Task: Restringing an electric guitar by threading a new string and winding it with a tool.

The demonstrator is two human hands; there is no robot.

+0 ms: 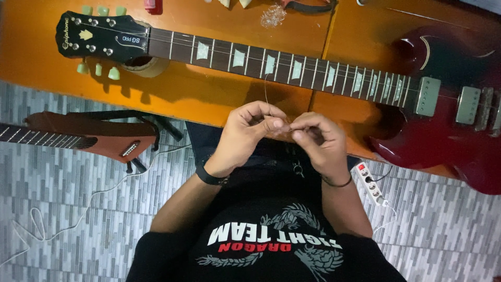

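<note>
A dark red electric guitar [443, 136] lies across an orange wooden table [209, 99], its neck [271, 65] running left to a black headstock [102, 36] that rests on a roll of tape [148, 65]. My left hand [248, 133] and my right hand [318, 138] meet at the table's near edge, fingertips pinched together on a thin guitar string [266, 91]. The wire rises from my fingers up toward the neck. A black band circles my left wrist, and a thin bracelet my right.
A second guitar's brown headstock [104, 138] sits on a black stand at the left, over grey patterned floor. A white power strip [370, 183] with a cable lies right of my right arm. A coil of wire [273, 15] and small items rest at the table's far edge.
</note>
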